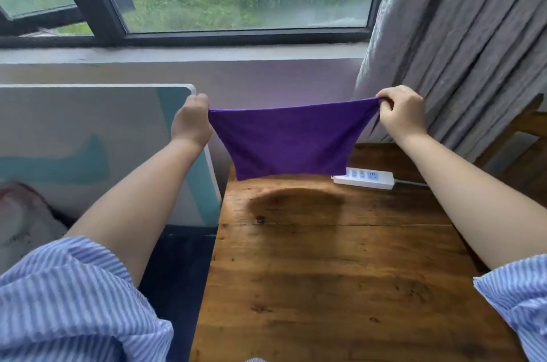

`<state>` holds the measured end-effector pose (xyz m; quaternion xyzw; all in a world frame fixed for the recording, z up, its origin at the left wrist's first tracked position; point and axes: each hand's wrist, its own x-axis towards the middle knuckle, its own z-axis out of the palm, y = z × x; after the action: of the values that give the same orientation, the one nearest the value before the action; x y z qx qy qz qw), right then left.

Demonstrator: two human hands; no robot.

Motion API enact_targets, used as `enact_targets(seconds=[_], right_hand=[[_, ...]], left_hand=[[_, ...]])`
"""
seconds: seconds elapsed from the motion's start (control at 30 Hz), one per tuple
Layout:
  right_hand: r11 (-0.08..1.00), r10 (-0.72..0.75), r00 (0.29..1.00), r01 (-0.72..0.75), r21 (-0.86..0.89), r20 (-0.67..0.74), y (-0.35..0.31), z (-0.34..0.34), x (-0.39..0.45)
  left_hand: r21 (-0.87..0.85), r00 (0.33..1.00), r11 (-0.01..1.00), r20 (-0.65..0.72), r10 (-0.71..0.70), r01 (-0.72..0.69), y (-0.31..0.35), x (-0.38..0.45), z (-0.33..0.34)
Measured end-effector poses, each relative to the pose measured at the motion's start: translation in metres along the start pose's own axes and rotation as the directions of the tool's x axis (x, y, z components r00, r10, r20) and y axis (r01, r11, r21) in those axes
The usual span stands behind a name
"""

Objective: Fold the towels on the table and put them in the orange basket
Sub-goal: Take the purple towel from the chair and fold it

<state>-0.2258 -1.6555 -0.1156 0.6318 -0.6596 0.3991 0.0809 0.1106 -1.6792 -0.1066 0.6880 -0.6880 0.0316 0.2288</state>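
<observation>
Hanging in the air above the far edge of the wooden bench [340, 267], a purple towel [285, 142] is stretched between left hand [191, 122] and right hand [402, 113], each grip pinching an upper corner; a white power strip [365, 178] lies at 1 o'clock.

Left hand [191, 122] and right hand [403, 113] apparently pinch a purple towel [284, 142] stretched above the table [340, 273].

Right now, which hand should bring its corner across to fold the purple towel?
Probably the left hand: it hangs off the table's edge, while the right hand already holds the purple towel over the wood.
</observation>
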Motion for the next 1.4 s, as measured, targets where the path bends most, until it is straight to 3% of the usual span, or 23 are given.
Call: enact_targets(seconds=[0.13, 0.23, 0.33, 0.43, 0.53, 0.67, 0.77, 1.0, 1.13, 1.17, 1.2, 1.23, 1.33, 1.4], right_hand=[[0.996, -0.093, 0.974, 0.093, 0.007, 0.209, 0.017, 0.011, -0.051], [0.996, -0.071, 0.873, 0.089, -0.016, 0.482, 0.034, 0.019, -0.102], [0.981, 0.001, 0.591, 0.155, -0.115, 0.807, 0.044, 0.029, -0.154], [0.952, 0.056, 0.361, 0.262, -0.159, 0.931, 0.054, 0.04, -0.207], [0.922, 0.113, 0.18, 0.348, -0.17, 0.977, 0.059, 0.047, -0.251], [0.856, 0.192, -0.007, 0.491, -0.164, 0.981, 0.056, 0.05, -0.294], [0.796, 0.227, -0.063, 0.586, -0.148, 0.972, 0.054, 0.051, -0.32], [0.743, 0.307, -0.148, 0.655, -0.139, 0.94, 0.045, 0.055, -0.347], [0.771, 0.418, -0.329, 0.621, -0.14, 0.847, 0.034, 0.064, -0.323], [0.788, 0.408, -0.326, 0.597, -0.148, 0.853, 0.032, 0.071, -0.312], [0.808, 0.376, -0.276, 0.566, -0.166, 0.885, 0.029, 0.078, -0.299], [0.833, 0.327, -0.182, 0.518, -0.192, 0.927, 0.029, 0.087, -0.287], [0.918, 0.144, 0.208, 0.338, -0.209, 0.968, 0.026, 0.121, -0.263], [0.958, 0.084, 0.327, 0.232, -0.166, 0.941, 0.024, 0.153, -0.253]], left_hand=[[0.04, 0.984, 0.997, 0.168, 0.06, -0.067, -0.034, -0.034, 0.032], [0.107, 0.865, 0.969, 0.481, 0.144, -0.221, -0.054, -0.073, 0.054], [0.112, 0.706, 0.929, 0.684, 0.186, -0.354, -0.065, -0.116, 0.073], [0.128, 0.552, 0.871, 0.814, 0.18, -0.473, -0.072, -0.158, 0.1], [0.162, 0.419, 0.79, 0.898, 0.13, -0.592, -0.073, -0.192, 0.123], [0.104, 0.261, 0.712, 0.958, 0.115, -0.694, -0.074, -0.234, 0.145], [0.064, 0.176, 0.694, 0.98, 0.093, -0.717, -0.077, -0.264, 0.157], [0.029, 0.065, 0.757, 0.998, 0.018, -0.653, -0.084, -0.302, 0.172], [0.095, -0.03, 0.783, 0.989, -0.144, -0.615, -0.078, -0.286, 0.182], [0.102, -0.017, 0.795, 0.99, -0.14, -0.598, -0.073, -0.274, 0.185], [0.112, 0.037, 0.813, 0.993, -0.111, -0.572, -0.067, -0.261, 0.187], [0.108, 0.111, 0.828, 0.992, -0.055, -0.55, -0.061, -0.248, 0.191], [0.111, 0.406, 0.927, 0.913, 0.048, -0.359, -0.042, -0.213, 0.207], [0.083, 0.589, 0.98, 0.807, 0.039, -0.179, -0.029, -0.192, 0.229]])
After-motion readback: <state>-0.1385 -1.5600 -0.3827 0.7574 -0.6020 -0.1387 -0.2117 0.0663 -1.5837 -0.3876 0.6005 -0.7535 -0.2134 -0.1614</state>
